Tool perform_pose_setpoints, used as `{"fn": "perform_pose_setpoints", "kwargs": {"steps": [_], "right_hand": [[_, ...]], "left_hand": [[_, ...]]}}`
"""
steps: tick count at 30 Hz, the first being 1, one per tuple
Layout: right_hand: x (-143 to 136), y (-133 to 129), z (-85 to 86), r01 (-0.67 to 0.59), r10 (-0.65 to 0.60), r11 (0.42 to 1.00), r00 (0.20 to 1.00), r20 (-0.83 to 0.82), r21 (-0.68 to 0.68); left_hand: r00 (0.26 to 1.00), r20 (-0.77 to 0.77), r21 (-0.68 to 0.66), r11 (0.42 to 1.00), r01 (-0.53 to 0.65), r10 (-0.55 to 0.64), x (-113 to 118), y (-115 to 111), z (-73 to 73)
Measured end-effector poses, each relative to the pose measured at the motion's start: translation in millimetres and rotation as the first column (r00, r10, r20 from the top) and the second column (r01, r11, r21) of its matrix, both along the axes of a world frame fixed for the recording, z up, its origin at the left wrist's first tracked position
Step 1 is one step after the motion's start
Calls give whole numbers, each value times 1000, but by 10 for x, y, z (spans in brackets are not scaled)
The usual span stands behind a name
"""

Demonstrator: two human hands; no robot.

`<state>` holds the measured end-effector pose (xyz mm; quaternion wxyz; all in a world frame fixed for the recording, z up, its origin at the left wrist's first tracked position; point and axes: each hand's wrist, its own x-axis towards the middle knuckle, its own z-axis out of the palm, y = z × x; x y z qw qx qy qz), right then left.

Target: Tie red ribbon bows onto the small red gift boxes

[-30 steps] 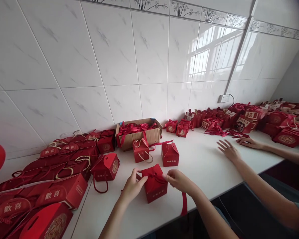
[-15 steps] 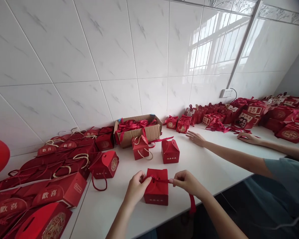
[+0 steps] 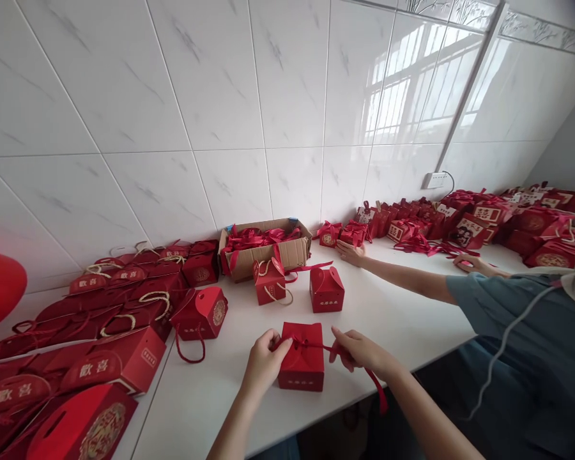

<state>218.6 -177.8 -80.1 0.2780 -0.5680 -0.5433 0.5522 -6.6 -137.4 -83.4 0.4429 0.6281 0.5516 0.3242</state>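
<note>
In front of me a red gift box (image 3: 301, 377) stands on the white table (image 3: 211, 390). A dark red ribbon (image 3: 376, 386) runs across its top through the holes. My left hand (image 3: 267, 359) is closed at the box's upper left edge, thumb and fingers pinching the ribbon near the centre. To the right of the box, my right hand (image 3: 359, 351) grips the ribbon's other stretch, and its loose end hangs past the table edge. Just behind stands another red gift box (image 3: 326, 291) with no ribbon on it.
A cardboard box (image 3: 268, 255) full of red ribbons sits by the wall, a small rope-handled box (image 3: 269, 281) before it. Rows of red boxes (image 3: 119, 319) fill the left. At right, a co-worker's hand (image 3: 352, 251) touches small ribboned boxes (image 3: 355, 232); more boxes (image 3: 469, 223) lie beyond.
My right hand has shifted its hold on the ribbon and turned slightly, while my left hand stays put. The co-worker has leaned in, reaching left to the small ribboned boxes.
</note>
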Motion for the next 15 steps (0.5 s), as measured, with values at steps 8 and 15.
{"fn": "perform_pose_setpoints", "kwargs": {"steps": [8,15], "right_hand": [[36,23,63,-103,110,992,989,-101,76],[102,41,-46,-266,242,960,945,-218,-86]], "left_hand": [[1000,-19,29,1000,-12,13,5,-29,-61],[999,-33,33,999,-23,25,28,-47,-69]]}}
